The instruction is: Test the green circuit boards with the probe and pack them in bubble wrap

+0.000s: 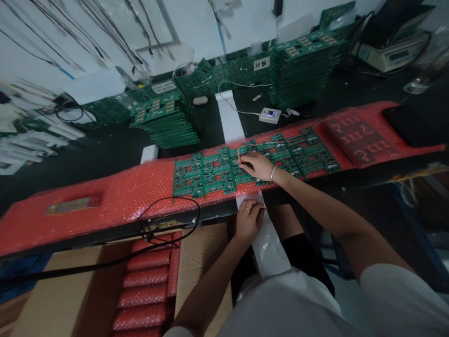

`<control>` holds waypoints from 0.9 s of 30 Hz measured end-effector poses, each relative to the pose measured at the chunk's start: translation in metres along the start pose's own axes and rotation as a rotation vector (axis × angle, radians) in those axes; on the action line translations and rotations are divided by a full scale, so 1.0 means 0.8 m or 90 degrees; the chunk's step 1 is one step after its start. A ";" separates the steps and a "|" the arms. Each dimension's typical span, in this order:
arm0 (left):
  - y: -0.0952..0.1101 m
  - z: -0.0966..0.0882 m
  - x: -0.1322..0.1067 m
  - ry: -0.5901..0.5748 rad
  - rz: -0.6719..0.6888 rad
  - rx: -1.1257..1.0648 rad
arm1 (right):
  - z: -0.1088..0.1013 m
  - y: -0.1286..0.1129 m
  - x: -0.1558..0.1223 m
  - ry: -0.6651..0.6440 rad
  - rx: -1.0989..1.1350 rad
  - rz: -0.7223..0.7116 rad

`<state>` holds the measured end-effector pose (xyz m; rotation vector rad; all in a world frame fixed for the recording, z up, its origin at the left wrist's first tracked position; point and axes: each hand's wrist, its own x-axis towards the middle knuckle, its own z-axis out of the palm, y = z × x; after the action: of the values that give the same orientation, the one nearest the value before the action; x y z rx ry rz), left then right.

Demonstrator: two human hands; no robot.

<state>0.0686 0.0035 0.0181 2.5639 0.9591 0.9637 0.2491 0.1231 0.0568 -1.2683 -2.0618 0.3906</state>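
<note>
A row of green circuit boards (210, 173) lies side by side on a long strip of red bubble wrap (115, 196) along the front of the dark bench. My right hand (257, 165) rests on the middle boards, fingers curled together over something small that I cannot make out; a thin wire (239, 150) loops up beside it. My left hand (248, 219) sits at the bench's front edge, fingers pinched on a white paper strip (270, 243) that runs across the bench and down over my lap.
Tall stacks of green boards stand at the back left (168, 124) and back right (301, 65). A small white device (269, 115) lies behind the strip. A black cable (168, 224) loops at the bench edge. Below left, a cardboard box (63, 290) holds red-wrapped bundles (147, 281).
</note>
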 end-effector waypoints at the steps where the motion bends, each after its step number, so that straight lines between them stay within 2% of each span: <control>1: -0.001 0.000 0.000 -0.003 -0.003 0.001 | 0.000 0.000 0.000 0.000 0.000 0.000; 6: -0.001 0.004 -0.002 -0.030 -0.026 -0.002 | 0.000 0.000 0.000 0.001 0.002 0.004; 8: 0.004 0.002 -0.003 -0.019 -0.023 -0.003 | 0.001 0.000 0.000 0.002 0.002 0.004; 10: 0.010 -0.008 0.000 -0.008 -0.011 -0.007 | 0.001 -0.001 0.000 0.005 0.001 -0.004; 13: 0.010 -0.040 0.024 -0.006 -0.028 -0.032 | -0.002 -0.004 -0.002 0.038 0.007 -0.020; 15: -0.007 -0.064 0.057 0.014 -0.086 -0.063 | -0.004 -0.004 -0.004 0.107 0.037 -0.008; 17: -0.036 -0.082 0.098 0.028 -0.153 -0.096 | -0.005 -0.002 -0.005 0.190 0.092 0.035; 18: -0.053 -0.087 0.120 0.012 -0.173 -0.106 | -0.005 -0.001 -0.005 0.221 0.121 0.062; 20: -0.088 -0.088 0.158 -0.037 -0.190 -0.093 | -0.004 0.002 -0.004 0.245 0.160 0.106; 22: -0.115 -0.083 0.187 -0.122 -0.190 -0.058 | -0.003 0.002 -0.002 0.238 0.166 0.124; 24: -0.132 -0.077 0.204 -0.181 -0.179 -0.028 | -0.002 -0.001 0.000 0.230 0.156 0.122; 27: -0.141 -0.074 0.216 -0.192 -0.152 -0.011 | -0.002 -0.005 0.002 0.232 0.150 0.107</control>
<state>0.0714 0.2012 0.1010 2.4167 1.1253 0.5016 0.2467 0.1225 0.0607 -1.2659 -1.5647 0.4282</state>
